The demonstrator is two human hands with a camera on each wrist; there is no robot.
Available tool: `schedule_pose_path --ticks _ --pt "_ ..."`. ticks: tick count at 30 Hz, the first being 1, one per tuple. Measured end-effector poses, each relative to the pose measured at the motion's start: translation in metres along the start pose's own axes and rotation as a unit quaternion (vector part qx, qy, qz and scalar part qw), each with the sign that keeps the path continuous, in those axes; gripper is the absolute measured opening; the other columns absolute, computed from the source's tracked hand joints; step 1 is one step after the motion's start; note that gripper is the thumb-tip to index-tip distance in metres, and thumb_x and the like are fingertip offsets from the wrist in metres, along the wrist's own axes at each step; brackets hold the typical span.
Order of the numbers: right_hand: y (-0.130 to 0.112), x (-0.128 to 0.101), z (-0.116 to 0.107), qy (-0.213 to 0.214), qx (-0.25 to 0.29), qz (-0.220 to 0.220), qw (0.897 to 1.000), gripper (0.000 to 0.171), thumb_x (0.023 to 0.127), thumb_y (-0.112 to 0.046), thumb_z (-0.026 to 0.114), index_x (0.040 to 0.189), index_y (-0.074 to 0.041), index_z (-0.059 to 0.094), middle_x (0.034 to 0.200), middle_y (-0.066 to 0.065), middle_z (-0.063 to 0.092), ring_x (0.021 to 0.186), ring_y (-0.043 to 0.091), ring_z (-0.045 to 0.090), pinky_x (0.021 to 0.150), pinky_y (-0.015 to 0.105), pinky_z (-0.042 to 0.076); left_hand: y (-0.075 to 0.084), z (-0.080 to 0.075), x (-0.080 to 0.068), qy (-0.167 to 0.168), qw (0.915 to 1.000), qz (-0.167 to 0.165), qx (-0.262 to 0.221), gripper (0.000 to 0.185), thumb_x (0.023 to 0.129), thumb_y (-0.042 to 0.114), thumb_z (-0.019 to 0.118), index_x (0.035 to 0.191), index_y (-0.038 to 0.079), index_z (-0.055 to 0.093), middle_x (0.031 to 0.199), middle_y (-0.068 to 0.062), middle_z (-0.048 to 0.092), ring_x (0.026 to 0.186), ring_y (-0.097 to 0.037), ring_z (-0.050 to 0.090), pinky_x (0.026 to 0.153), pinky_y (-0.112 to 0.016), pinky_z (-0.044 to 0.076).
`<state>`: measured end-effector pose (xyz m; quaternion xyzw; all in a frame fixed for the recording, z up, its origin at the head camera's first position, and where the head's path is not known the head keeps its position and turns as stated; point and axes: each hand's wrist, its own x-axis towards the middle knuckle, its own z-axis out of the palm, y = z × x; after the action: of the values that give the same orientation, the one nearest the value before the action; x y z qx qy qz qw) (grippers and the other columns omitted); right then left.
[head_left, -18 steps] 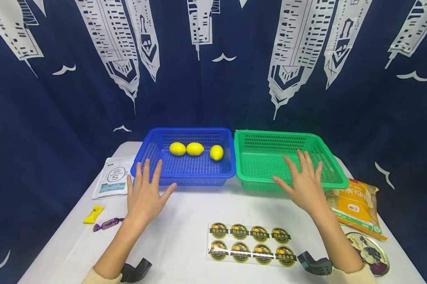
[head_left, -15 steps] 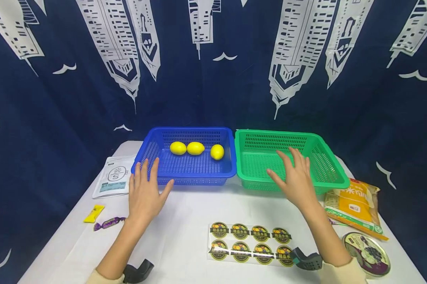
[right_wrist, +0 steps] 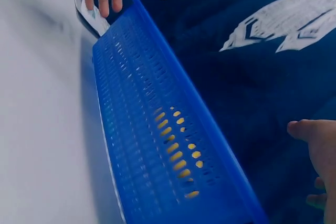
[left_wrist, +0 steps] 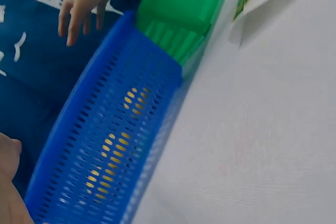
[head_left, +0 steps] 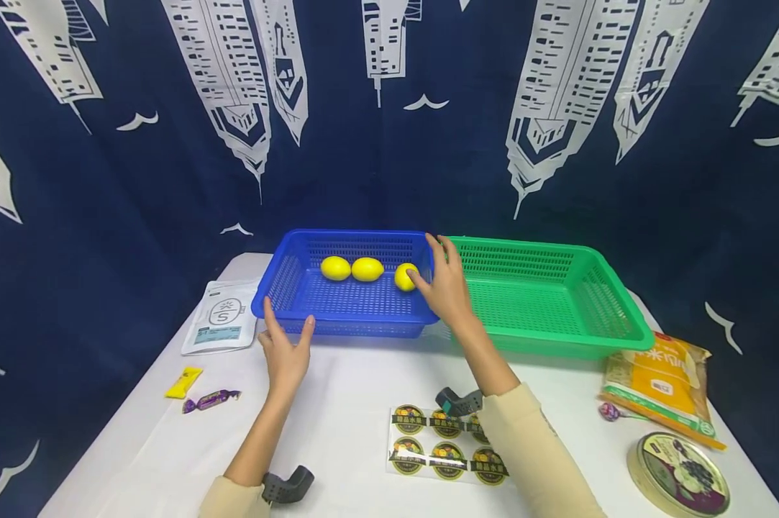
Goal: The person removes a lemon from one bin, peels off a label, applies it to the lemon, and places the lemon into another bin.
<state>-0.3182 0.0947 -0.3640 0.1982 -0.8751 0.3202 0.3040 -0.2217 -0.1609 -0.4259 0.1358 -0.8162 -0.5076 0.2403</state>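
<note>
The blue plastic basket [head_left: 357, 325] holds three yellow lemons: a left lemon [head_left: 335, 268], a middle lemon [head_left: 367, 270] and a right lemon [head_left: 405, 280]. My left hand [head_left: 284, 360] is at the basket's front left corner, fingers and thumb spread. Whether it touches the rim cannot be told. My right hand [head_left: 449, 286] hovers over the basket's right end, fingers extended, its thumb overlapping the right lemon in the head view. The right wrist view shows that hand's thumb [right_wrist: 302, 129] apart from the front rim. Both hands hold nothing.
A green basket [head_left: 557, 347] adjoins the blue one. Around lie a white pouch [head_left: 219, 316], yellow candy [head_left: 184, 383], purple candy [head_left: 212, 400], sticker sheet [head_left: 408, 439], orange food bag [head_left: 661, 385], lollipop [head_left: 609, 411] and round tin [head_left: 679, 475]. A blue curtain [head_left: 376, 180] hangs behind.
My right hand has moved left from the green basket to the blue basket's right end. My left hand has shifted slightly right and lower. The head view has shifted a little.
</note>
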Motion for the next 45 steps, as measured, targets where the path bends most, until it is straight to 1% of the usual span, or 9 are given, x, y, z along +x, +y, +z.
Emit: schedule_pose_path --ticks 3,7,9,14,20,26,32,41,45 --pt "0.001 0.015 0.021 -0.036 0.01 0.033 0.999 0.071 0.083 -0.025 0.07 0.141 -0.006 0.034 0.138 0.02 0.033 0.124 0.035 0.037 0.097 0.045 0.041 -0.005 0.007 0.01 -0.013 0.9983 -0.022 -0.052 0.087 0.089 0.043 0.056 0.149 0.019 -0.003 0.128 -0.03 0.029 0.111 -0.042 0.041 0.091 -0.052 0.039" --pt "0.005 0.031 0.044 -0.088 0.016 0.083 0.993 0.075 0.084 -0.031 0.069 0.143 -0.007 0.03 0.139 0.02 0.034 0.125 0.034 0.037 0.102 0.045 0.036 -0.011 0.016 0.019 0.002 0.9953 -0.014 -0.095 0.083 0.091 0.036 0.057 0.148 0.01 0.003 0.141 -0.028 0.024 0.12 -0.042 0.036 0.102 -0.05 0.032" --pt "0.009 0.037 0.053 -0.123 0.012 0.109 0.986 0.079 0.084 -0.032 0.068 0.145 -0.007 0.025 0.141 0.021 0.031 0.127 0.035 0.034 0.104 0.045 0.033 -0.014 0.02 0.02 0.016 0.9935 -0.005 -0.112 0.08 0.091 0.031 0.059 0.147 0.007 0.007 0.139 -0.027 0.028 0.12 -0.042 0.036 0.101 -0.05 0.032" --pt "0.022 0.051 0.066 -0.208 0.003 0.133 0.969 0.084 0.084 -0.029 0.069 0.147 -0.01 0.017 0.146 0.022 0.023 0.131 0.037 0.027 0.106 0.05 0.028 -0.021 0.027 0.022 0.04 0.9888 0.012 -0.144 0.079 0.089 0.023 0.063 0.147 0.008 0.013 0.121 -0.025 0.04 0.098 -0.041 0.046 0.086 -0.05 0.042" --pt "0.042 0.07 0.066 -0.313 -0.018 0.084 0.946 0.082 0.083 -0.023 0.071 0.147 -0.013 0.02 0.147 0.02 0.024 0.134 0.039 0.022 0.106 0.054 0.024 -0.024 0.032 0.026 0.039 0.989 0.016 -0.141 0.079 0.089 0.026 0.063 0.148 0.011 0.012 0.118 -0.023 0.043 0.096 -0.036 0.048 0.085 -0.05 0.042" --pt "0.058 0.08 0.065 -0.386 -0.058 0.0 0.921 0.076 0.079 -0.024 0.074 0.142 -0.007 0.035 0.142 0.02 0.036 0.131 0.037 0.029 0.108 0.05 0.024 -0.024 0.032 0.026 0.045 0.9892 0.026 -0.137 0.079 0.088 0.026 0.063 0.147 0.009 0.014 0.11 -0.02 0.044 0.094 -0.035 0.049 0.085 -0.052 0.042" --pt "0.064 0.087 0.069 -0.431 -0.087 -0.034 0.897 0.075 0.076 -0.025 0.077 0.139 -0.005 0.04 0.139 0.018 0.041 0.129 0.037 0.033 0.105 0.049 0.029 -0.026 0.027 0.026 0.049 0.9899 0.025 -0.13 0.079 0.089 0.026 0.063 0.147 0.011 0.013 0.11 -0.018 0.044 0.095 -0.036 0.049 0.084 -0.051 0.042" --pt "0.063 0.092 0.071 -0.477 -0.168 -0.044 0.862 0.066 0.076 -0.025 0.076 0.134 -0.009 0.049 0.134 0.017 0.047 0.124 0.038 0.039 0.102 0.051 0.032 -0.028 0.027 0.026 0.042 0.9904 0.033 -0.128 0.079 0.088 0.026 0.063 0.147 0.01 0.013 0.112 -0.019 0.044 0.097 -0.038 0.049 0.084 -0.051 0.043" --pt "0.062 0.091 0.073 -0.483 -0.198 -0.045 0.852 0.062 0.077 -0.024 0.074 0.133 -0.014 0.051 0.132 0.016 0.05 0.121 0.038 0.043 0.1 0.051 0.035 -0.03 0.027 0.027 0.049 0.9899 0.033 -0.129 0.079 0.088 0.025 0.064 0.147 0.01 0.015 0.111 -0.019 0.045 0.096 -0.038 0.049 0.085 -0.05 0.043"
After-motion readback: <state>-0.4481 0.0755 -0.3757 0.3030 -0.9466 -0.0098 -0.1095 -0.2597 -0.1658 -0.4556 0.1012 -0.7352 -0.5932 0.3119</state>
